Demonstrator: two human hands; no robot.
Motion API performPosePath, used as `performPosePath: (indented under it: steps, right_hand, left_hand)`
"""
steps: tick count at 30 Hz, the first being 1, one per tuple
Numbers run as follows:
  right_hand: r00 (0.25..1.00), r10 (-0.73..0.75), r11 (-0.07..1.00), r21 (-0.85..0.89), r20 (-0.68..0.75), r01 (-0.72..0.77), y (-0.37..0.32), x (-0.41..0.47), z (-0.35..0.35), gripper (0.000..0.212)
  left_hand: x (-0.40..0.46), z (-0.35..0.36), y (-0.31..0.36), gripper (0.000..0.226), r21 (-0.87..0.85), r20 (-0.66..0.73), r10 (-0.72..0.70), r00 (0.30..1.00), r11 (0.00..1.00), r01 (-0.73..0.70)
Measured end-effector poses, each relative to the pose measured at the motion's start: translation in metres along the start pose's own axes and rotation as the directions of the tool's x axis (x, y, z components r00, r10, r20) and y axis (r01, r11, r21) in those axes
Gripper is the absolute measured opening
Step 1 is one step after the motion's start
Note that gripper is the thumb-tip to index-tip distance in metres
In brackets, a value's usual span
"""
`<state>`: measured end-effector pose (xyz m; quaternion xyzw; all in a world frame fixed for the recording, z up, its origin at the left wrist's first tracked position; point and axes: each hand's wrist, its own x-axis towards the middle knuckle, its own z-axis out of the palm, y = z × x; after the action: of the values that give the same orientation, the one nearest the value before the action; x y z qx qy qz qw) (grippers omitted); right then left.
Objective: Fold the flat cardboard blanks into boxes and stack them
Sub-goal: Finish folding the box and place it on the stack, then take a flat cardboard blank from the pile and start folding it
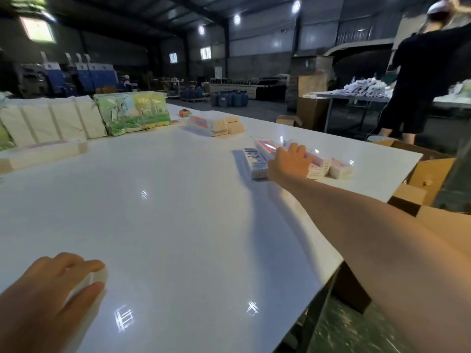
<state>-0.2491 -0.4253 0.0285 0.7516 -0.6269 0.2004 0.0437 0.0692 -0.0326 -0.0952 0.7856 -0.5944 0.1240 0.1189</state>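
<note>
Several folded pink-and-white boxes (328, 166) lie in a cluster near the right edge of the white table (178, 200). My right hand (289, 163) is stretched out over them, its fingers lying on a long pink box (266, 146); whether they curl round it is hidden. A box with a dark printed side (254, 161) lies just left of that hand. My left hand (48, 289) rests on the table at the near left, fingers loosely curled, holding nothing. A stack of flat blanks (211, 124) sits farther back.
Wrapped bundles (51, 121) and a green printed pack (132, 112) line the far left. More flat blanks (43, 154) lie at the left edge. Open brown cartons (428, 174) stand beside the table's right side. A person in black (423, 80) works at another table behind.
</note>
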Motion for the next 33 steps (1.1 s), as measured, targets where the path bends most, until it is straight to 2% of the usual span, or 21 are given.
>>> performPosePath:
  steps: [2,3,5,7,9,11,12,15,17,18,21,23,25,26,28,30,33]
  right_hand:
    - [0.997,-0.047,0.991,0.123,-0.057,0.054,-0.018,-0.004,-0.016,0.039]
    - [0.991,-0.095,0.971,0.21,-0.099,0.114,-0.031,-0.011,-0.027,0.038]
    - [0.955,-0.22,0.882,0.377,-0.2,0.282,-0.067,-0.035,-0.049,0.037]
    - [0.883,-0.358,0.735,0.492,-0.303,0.467,-0.099,-0.071,-0.068,0.032]
    - [0.749,-0.553,0.525,0.544,-0.366,0.654,-0.124,-0.12,-0.077,0.026]
    - [0.585,-0.737,0.362,0.534,-0.339,0.764,-0.141,-0.171,-0.073,0.023]
    - [0.522,-0.804,0.33,0.517,-0.284,0.79,-0.148,-0.193,-0.066,0.023]
    - [0.428,-0.9,0.347,0.466,-0.078,0.814,-0.158,-0.237,-0.041,0.026]
    - [0.389,-0.921,0.336,0.454,-0.026,0.825,-0.158,-0.246,-0.029,0.029]
    - [0.375,-0.927,0.32,0.455,-0.032,0.831,-0.158,-0.247,-0.027,0.029]
    - [0.374,-0.925,0.299,0.474,-0.07,0.828,-0.157,-0.245,-0.023,0.026]
    - [0.389,-0.918,0.306,0.488,-0.078,0.818,-0.156,-0.245,-0.023,0.025]
    - [0.399,-0.914,0.313,0.49,-0.078,0.814,-0.155,-0.245,-0.021,0.024]
    - [0.398,-0.914,0.311,0.491,-0.081,0.814,-0.155,-0.244,-0.021,0.023]
    - [0.397,-0.913,0.305,0.497,-0.088,0.812,-0.155,-0.243,-0.02,0.022]
    - [0.397,-0.913,0.303,0.498,-0.092,0.813,-0.155,-0.242,-0.019,0.025]
    - [0.401,-0.911,0.304,0.501,-0.096,0.81,-0.155,-0.242,-0.019,0.031]
  left_hand:
    - [-0.002,-0.018,0.028,0.037,-0.081,-0.046,0.001,0.999,0.997,-0.005]
    - [-0.003,-0.034,0.046,0.035,-0.053,-0.066,-0.037,0.997,0.998,0.034]
    - [-0.008,-0.056,0.071,0.032,-0.048,-0.138,-0.025,0.99,0.999,0.018]
    - [-0.009,-0.076,0.101,0.031,-0.063,-0.168,-0.034,0.985,0.998,0.024]
    - [-0.013,-0.092,0.12,0.038,-0.115,-0.142,-0.091,0.986,0.991,0.075]
    - [-0.016,-0.101,0.129,0.049,-0.138,-0.157,-0.118,0.98,0.986,0.097]
    - [-0.017,-0.101,0.129,0.051,-0.135,-0.181,-0.106,0.978,0.987,0.082]
    - [-0.02,-0.097,0.121,0.046,-0.107,-0.199,-0.087,0.976,0.992,0.066]
    - [-0.019,-0.089,0.114,0.037,-0.145,-0.18,-0.098,0.979,0.987,0.072]
    - [-0.018,-0.086,0.113,0.037,-0.152,-0.182,-0.091,0.979,0.986,0.064]
    - [-0.015,-0.086,0.113,0.058,-0.138,-0.114,-0.13,0.985,0.984,0.114]
    - [-0.016,-0.087,0.114,0.046,-0.2,-0.152,-0.171,0.973,0.97,0.139]
    - [-0.012,-0.094,0.108,0.037,-0.323,-0.125,-0.299,0.946,0.914,0.246]
    - [-0.008,-0.101,0.099,0.033,-0.326,-0.098,-0.348,0.932,0.897,0.3]
    - [0.001,-0.12,0.072,0.024,-0.233,-0.071,-0.443,0.894,0.879,0.417]
    - [0.003,-0.147,0.033,0.026,-0.107,-0.092,-0.549,0.831,0.835,0.54]
    - [-0.011,-0.18,-0.031,0.036,0.152,-0.144,-0.719,0.68,0.663,0.733]
